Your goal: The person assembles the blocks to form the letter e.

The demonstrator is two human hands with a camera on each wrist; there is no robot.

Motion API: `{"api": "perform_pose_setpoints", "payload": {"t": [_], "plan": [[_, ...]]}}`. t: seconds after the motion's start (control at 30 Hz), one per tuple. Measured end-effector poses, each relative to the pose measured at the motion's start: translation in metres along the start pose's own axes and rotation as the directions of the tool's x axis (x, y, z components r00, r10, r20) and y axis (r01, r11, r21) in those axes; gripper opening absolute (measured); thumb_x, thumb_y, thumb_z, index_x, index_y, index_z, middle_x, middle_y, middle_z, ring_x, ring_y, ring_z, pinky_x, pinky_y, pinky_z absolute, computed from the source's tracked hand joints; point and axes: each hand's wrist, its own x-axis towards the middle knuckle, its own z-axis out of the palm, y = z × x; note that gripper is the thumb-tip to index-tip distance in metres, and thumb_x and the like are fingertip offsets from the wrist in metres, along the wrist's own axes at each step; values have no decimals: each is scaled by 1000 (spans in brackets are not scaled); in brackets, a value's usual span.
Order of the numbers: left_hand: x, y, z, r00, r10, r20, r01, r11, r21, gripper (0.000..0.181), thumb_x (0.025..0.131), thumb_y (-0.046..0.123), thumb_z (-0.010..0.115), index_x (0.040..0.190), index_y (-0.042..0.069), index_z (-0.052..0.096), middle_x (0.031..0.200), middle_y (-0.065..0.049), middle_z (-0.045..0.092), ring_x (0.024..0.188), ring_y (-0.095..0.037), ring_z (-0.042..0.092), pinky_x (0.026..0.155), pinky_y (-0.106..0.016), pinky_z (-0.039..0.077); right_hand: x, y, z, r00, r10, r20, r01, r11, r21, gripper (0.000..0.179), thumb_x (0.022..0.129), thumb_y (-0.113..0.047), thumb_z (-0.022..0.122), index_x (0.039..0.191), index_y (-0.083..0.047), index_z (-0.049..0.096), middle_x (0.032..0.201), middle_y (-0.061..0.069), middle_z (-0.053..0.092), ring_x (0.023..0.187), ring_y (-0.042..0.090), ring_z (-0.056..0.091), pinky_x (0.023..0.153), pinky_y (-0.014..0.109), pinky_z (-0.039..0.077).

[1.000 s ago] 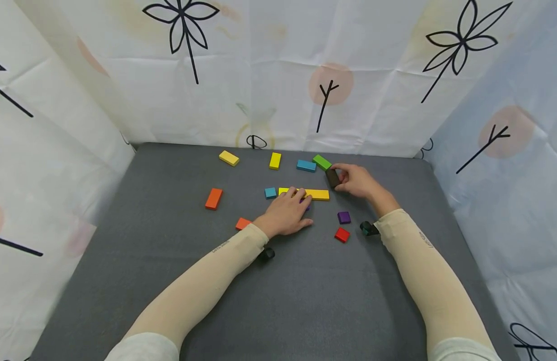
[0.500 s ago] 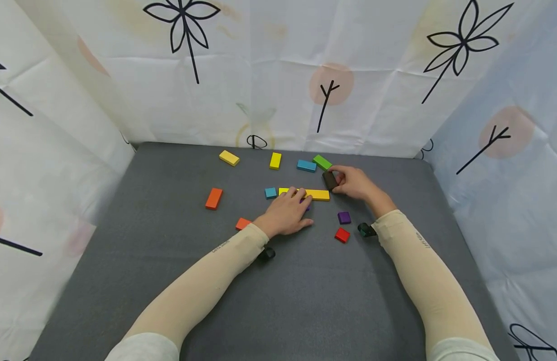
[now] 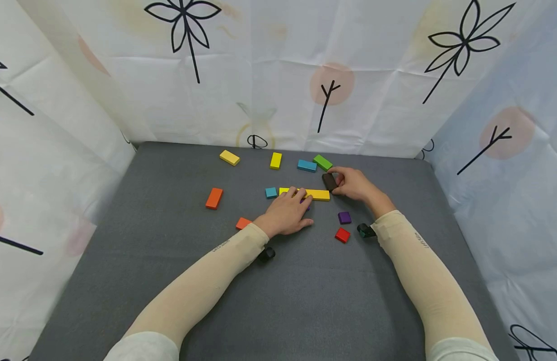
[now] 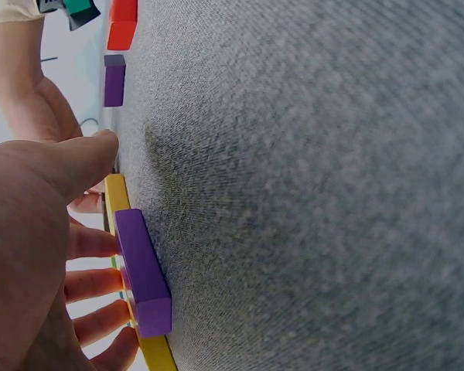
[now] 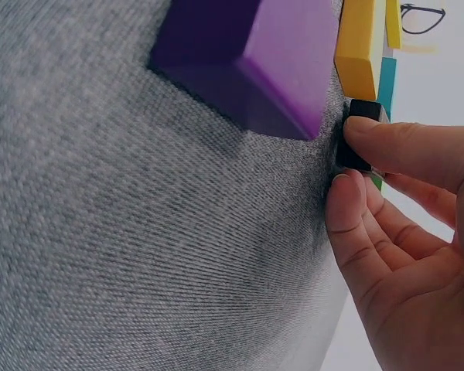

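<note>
White cloth [image 3: 278, 110] with printed black plants and pale orange circles hangs on three sides. In front lies a table with a grey covering [image 3: 332, 301]. The left sleeve [image 3: 201, 276] and the right sleeve [image 3: 434, 281] are beige, and each carries a line of dark print, too small to be read.

The left hand [image 3: 286, 213] rests at the yellow row [image 3: 318, 195] and the long purple block [image 4: 145, 272], its fingers spread. The right hand [image 3: 357, 184] pinches the dark block [image 3: 329, 182] between thumb and finger, by the right end of this row; I cannot tell whether the two touch. Compared with one second ago, the dark block is slightly nearer to the row, while the left hand remains in its place.

Behind are the green block [image 3: 322, 162] and the long blue block [image 3: 307, 166]. The smallest are the red block [image 3: 342, 235], the small purple block [image 3: 344, 217] and the small blue block [image 3: 271, 193].
</note>
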Motion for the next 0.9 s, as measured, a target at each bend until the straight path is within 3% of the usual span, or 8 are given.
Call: {"api": "perform_pose_setpoints", "payload": {"t": [0.9], "plan": [[-1, 0, 2, 1000, 4, -9, -4, 1000, 1, 76, 109, 60, 57, 166, 13, 45, 160, -11, 43, 142, -31, 42, 116, -42, 43, 1, -4, 2, 999, 36, 22, -36, 999, 7, 65, 96, -3, 78, 157, -7, 55, 109, 18, 63, 87, 32, 57, 79, 47, 49]]}}
